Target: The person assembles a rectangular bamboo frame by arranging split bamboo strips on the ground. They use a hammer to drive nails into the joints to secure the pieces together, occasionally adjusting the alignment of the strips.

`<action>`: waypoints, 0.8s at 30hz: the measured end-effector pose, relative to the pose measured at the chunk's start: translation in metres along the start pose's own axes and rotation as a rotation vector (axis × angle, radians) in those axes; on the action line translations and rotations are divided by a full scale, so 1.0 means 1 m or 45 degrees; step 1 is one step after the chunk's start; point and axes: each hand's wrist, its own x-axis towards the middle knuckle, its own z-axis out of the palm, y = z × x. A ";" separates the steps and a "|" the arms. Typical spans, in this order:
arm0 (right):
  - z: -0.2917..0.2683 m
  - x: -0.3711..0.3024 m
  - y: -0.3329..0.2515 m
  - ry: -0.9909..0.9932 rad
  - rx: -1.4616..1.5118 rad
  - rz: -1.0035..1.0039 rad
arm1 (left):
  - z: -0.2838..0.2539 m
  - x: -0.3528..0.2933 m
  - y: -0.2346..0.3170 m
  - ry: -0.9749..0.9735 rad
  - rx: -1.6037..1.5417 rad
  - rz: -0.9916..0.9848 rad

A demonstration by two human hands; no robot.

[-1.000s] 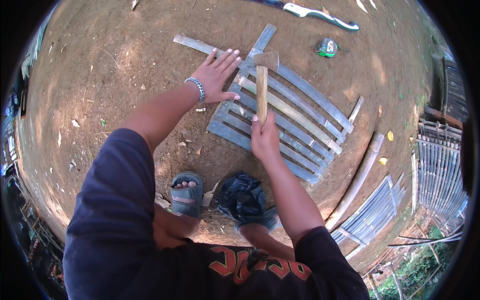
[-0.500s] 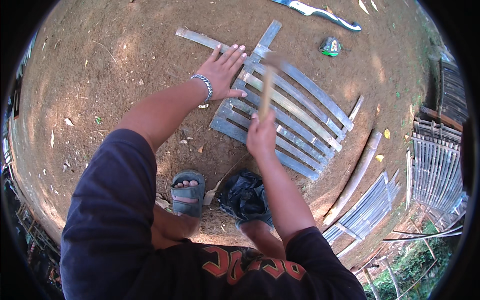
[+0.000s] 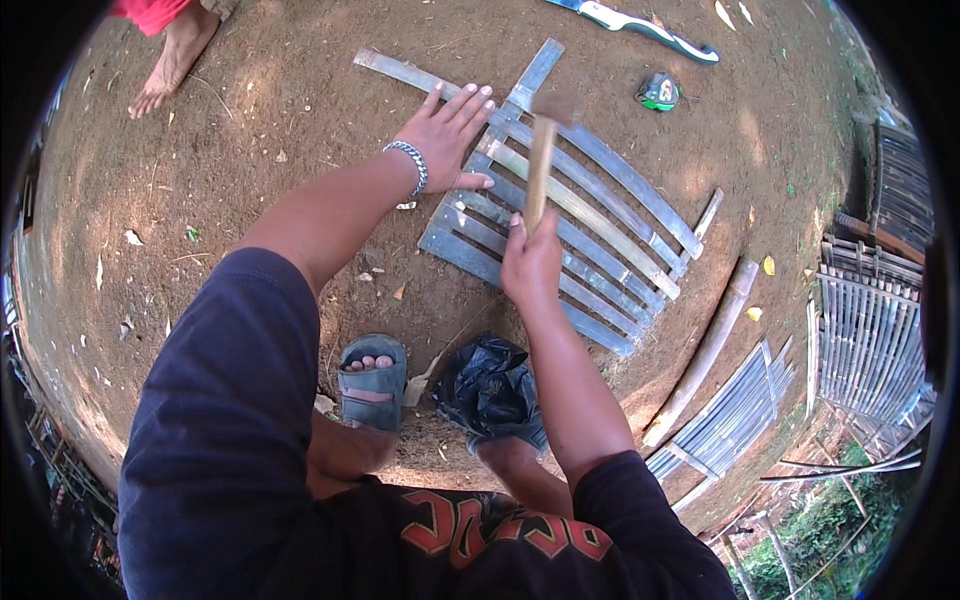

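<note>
Flat bamboo slats (image 3: 600,206) lie side by side on the ground, crossed at their left ends by another strip. My left hand (image 3: 449,135) presses flat on a slat that juts out to the upper left, fingers spread, close to the crossing strip (image 3: 540,72). In my right hand (image 3: 532,262) is a hammer (image 3: 540,170), gripped by its wooden handle. The hammer's head is blurred and hangs over the upper slats near the crossing; whether it touches them I cannot tell.
A handsaw (image 3: 650,34) and a tape measure (image 3: 658,92) lie beyond the slats. At right are a bamboo pole (image 3: 702,352), a bundle of slats (image 3: 728,420) and a slatted panel (image 3: 868,340). A black plastic bag (image 3: 487,390) sits by my feet. Another person's bare foot (image 3: 178,58) is at upper left.
Another person's foot and red clothing have come into view at upper left. The hammer has shifted slightly in my right hand's swing. My left hand stays on the slat.
</note>
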 end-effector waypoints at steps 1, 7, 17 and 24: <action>-0.003 -0.004 -0.003 0.100 0.087 -0.050 | -0.001 0.000 0.000 -0.007 0.006 -0.002; -0.005 -0.007 -0.008 0.085 0.107 0.023 | 0.001 0.001 -0.001 0.010 0.014 -0.007; 0.013 0.005 0.011 -0.213 -0.233 0.090 | 0.000 0.004 0.000 0.041 -0.006 0.004; 0.005 -0.006 -0.006 0.322 0.248 -0.140 | 0.002 0.000 -0.001 0.037 -0.027 -0.013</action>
